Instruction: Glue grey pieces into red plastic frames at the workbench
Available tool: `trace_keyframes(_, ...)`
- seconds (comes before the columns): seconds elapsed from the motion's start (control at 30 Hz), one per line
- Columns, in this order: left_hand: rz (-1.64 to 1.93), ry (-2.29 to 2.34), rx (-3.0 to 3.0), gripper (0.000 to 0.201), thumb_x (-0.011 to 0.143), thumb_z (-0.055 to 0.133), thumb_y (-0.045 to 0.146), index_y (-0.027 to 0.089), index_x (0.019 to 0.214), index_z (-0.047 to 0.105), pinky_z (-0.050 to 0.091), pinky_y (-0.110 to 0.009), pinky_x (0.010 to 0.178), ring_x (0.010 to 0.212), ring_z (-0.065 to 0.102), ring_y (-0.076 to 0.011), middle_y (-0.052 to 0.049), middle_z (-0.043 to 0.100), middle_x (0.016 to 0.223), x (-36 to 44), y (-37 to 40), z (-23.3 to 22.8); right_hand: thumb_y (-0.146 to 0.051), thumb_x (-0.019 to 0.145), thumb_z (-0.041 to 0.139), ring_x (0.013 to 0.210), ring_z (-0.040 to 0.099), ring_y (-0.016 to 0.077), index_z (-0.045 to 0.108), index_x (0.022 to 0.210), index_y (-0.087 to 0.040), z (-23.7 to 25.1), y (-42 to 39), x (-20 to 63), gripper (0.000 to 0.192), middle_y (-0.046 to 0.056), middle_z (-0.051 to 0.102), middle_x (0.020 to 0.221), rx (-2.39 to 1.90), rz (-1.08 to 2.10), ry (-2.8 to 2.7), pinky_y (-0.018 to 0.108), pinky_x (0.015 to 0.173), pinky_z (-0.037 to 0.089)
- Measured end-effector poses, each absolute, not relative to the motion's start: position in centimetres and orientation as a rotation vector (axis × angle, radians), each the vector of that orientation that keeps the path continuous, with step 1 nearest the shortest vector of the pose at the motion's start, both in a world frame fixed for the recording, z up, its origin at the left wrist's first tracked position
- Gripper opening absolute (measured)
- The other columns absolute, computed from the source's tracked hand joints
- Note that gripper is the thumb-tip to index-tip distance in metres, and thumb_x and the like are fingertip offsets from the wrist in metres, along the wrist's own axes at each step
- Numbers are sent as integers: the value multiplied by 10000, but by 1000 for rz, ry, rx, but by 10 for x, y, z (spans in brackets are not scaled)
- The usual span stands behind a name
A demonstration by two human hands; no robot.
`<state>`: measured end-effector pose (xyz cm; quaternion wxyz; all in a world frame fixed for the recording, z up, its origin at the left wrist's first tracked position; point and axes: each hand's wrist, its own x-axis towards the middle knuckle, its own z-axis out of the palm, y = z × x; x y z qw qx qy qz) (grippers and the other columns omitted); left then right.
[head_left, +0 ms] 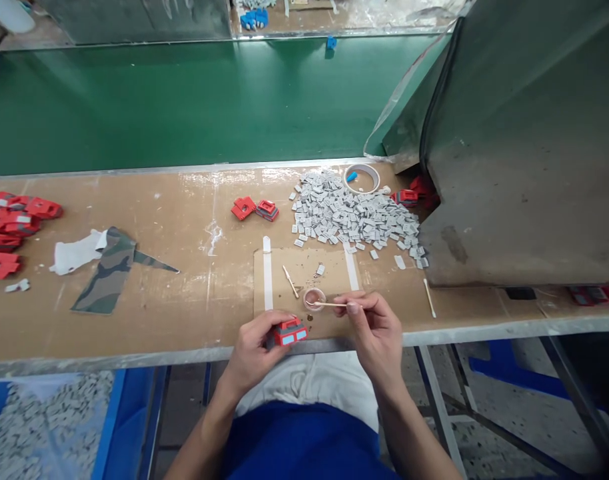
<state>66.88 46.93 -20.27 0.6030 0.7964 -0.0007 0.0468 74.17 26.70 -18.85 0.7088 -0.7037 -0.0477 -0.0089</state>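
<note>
The left hand (254, 350) is closed around a small red part (290, 331), fingers wrapped on its near side so that its pale blue faces look up and toward the right hand, and it holds the part just over the front edge of the tabletop (184, 293). The right hand (374, 330) is pinched shut on a thin wooden stick (327, 304), thumb and forefinger together at its near end, the far tip reaching left into a small round dish (314, 297) that sits just beyond the left hand's fingertips. The dish rests on a cardboard mat (304, 273) taped down by two pale strips; a second stick (290, 281) lies on the mat a little farther out. By my reading the step in hand is loading the stick tip from the dish, with the red part waiting to receive it; the next move would call for a short, steady carry of the tip down to the part's face, without dragging along the dish rim. Beyond the right hand a heap of small grey pieces (354, 213) spreads across the tabletop, with a tape roll (362, 179) at its far edge. Two more red parts (255, 209) lie beyond the mat, and well off to the left of the left hand are a camouflage cloth (107, 270) and a cluster of red parts (12, 223).
</note>
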Motion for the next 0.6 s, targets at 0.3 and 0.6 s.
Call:
trace_keyframes(0.3, 106, 12, 1875, 184, 886, 744, 198, 175, 1068, 745, 629, -302, 830, 938, 789, -227, -115, 826, 1026, 669, 467, -201, -202, 1024, 633, 841, 801, 196, 657, 953, -233, -179, 279, 718, 82, 69, 797, 897, -1680, -52, -450, 289, 708, 646)
trace_keyframes(0.6, 113, -11, 1864, 209, 874, 720, 149, 180, 1079, 740, 625, -309, 851, 951, 785, -229, -110, 826, 1034, 669, 466, -202, -261, 1034, 620, 787, 800, 203, 639, 922, -247, -181, 285, 721, 115, 70, 804, 863, -1767, -80, -491, 297, 673, 651)
